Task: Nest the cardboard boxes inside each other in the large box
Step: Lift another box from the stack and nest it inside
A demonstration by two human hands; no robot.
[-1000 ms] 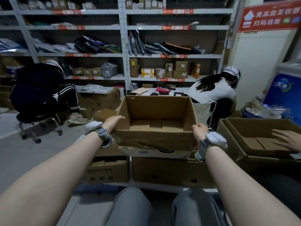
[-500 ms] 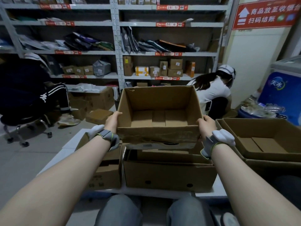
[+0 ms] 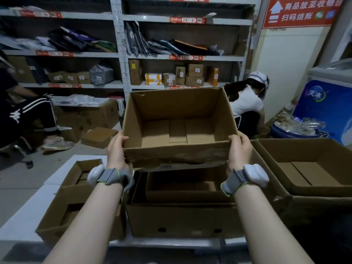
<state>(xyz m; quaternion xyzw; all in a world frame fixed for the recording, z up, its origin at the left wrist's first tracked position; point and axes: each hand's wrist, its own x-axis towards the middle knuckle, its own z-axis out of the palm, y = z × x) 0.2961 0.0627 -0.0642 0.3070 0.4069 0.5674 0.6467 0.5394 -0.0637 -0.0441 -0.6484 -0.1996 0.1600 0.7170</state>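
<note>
Left hand [image 3: 116, 149] and right hand [image 3: 240, 150] clamped on the near corners of an empty open box [image 3: 178, 128], held in the air above the large box [image 3: 182, 220], which already has 1 box nested [image 3: 182, 185]. Likely light, stiff but crushable, near wall scuffed; best gripped at corners. More boxes left [image 3: 76, 199] and right [image 3: 312, 172].

Bare forearms; 2 grey wrist straps [image 3: 111, 176], lime-edged, each carrying white rounded module [image 3: 255, 175]; grey trousers.
</note>
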